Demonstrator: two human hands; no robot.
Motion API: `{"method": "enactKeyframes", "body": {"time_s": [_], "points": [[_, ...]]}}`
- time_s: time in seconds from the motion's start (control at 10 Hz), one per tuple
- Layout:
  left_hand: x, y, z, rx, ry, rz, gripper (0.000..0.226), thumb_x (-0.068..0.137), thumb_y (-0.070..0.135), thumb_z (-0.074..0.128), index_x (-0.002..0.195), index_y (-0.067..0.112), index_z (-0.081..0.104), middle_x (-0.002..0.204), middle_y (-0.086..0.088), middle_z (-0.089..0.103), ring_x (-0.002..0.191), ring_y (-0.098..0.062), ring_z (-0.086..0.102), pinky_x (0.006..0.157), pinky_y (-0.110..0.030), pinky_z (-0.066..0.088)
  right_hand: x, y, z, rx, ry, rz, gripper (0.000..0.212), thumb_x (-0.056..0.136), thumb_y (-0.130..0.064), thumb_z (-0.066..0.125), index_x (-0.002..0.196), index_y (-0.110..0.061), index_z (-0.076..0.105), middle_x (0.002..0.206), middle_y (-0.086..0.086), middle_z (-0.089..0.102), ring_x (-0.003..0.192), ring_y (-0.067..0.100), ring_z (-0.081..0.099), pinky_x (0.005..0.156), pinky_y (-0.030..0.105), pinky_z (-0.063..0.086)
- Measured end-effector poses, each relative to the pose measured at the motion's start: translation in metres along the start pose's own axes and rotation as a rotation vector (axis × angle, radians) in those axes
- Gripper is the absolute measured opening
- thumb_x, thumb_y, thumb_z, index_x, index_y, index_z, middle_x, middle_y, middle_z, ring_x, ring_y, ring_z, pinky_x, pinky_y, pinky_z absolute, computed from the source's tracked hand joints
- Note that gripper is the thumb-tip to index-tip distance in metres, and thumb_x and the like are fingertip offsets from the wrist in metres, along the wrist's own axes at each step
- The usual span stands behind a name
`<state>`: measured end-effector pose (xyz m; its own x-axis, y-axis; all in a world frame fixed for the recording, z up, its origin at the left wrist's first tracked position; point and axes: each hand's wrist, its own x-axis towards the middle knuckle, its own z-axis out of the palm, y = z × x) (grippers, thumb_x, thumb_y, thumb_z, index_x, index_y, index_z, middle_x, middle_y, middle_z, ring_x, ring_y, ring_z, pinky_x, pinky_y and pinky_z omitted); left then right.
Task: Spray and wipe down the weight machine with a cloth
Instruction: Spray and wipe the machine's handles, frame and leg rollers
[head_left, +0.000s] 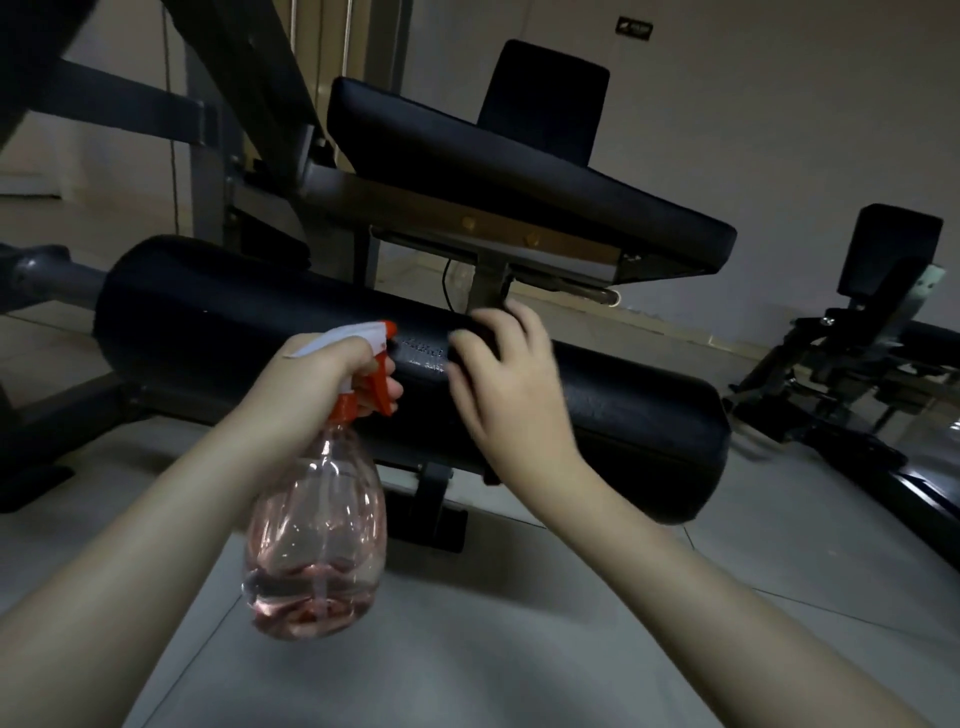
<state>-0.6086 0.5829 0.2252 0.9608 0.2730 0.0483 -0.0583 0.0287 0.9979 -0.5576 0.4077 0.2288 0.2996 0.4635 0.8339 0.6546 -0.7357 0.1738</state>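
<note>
— Where is your spray bottle (317, 530)?
— Your left hand (317, 379) grips its neck, a finger on the orange trigger (382, 387), with the nozzle near the black roller pad (208, 312).
— And your right hand (509, 384)?
— It rests on the pad. It is too blurred to tell whether it grips anything.

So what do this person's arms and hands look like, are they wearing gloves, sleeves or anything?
Both are bare. The left hand and right hand have no gloves, and no ring, watch or bracelet shows. The forearms are uncovered down to the picture's edge, with no sleeve in view. The right hand is blurred, so small details could be missed.
</note>
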Motion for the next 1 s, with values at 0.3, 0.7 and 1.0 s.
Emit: {"method": "enactKeyframes", "body": {"time_s": [0.3,0.7,1.0], "points": [[0.015,-0.007,-0.011,0.016,-0.003,-0.03,0.026,0.101,0.017,0.039,0.077,0.027,0.044,0.03,0.005,0.05,0.025,-0.007,0.048,0.042,-0.02,0.043,0.014,0.005,0.002,0.009,0.015,0.055,0.027,0.087,-0.026,0.047,0.09,-0.005,0.064,0.091,0.014,0.059,0.085,0.034,0.055,0.066,0.036,0.047],[0.032,-0.018,-0.064,-0.2,0.227,0.049,0.021,0.096,0.008,0.046,0.093,0.017,0.065,0.055,0.003,0.067,0.052,-0.015,0.068,0.058,-0.032,0.054,0.076,0.025,0.01,0.189,-0.262,0.452,0.024,0.089,-0.031,0.052,0.098,-0.013,0.065,0.098,0.01,0.063,0.093,0.028,0.059,0.08,0.038,0.048],[0.047,-0.023,-0.061,-0.142,0.233,-0.039,0.02,0.096,0.01,0.046,0.099,0.017,0.065,0.048,0.004,0.064,0.044,-0.014,0.064,0.045,-0.025,0.049,0.076,-0.016,0.021,0.258,-0.323,0.286,0.042,0.089,-0.026,0.055,0.129,-0.018,0.046,0.128,0.008,0.046,0.119,0.03,0.044,0.097,0.037,0.041]]}}
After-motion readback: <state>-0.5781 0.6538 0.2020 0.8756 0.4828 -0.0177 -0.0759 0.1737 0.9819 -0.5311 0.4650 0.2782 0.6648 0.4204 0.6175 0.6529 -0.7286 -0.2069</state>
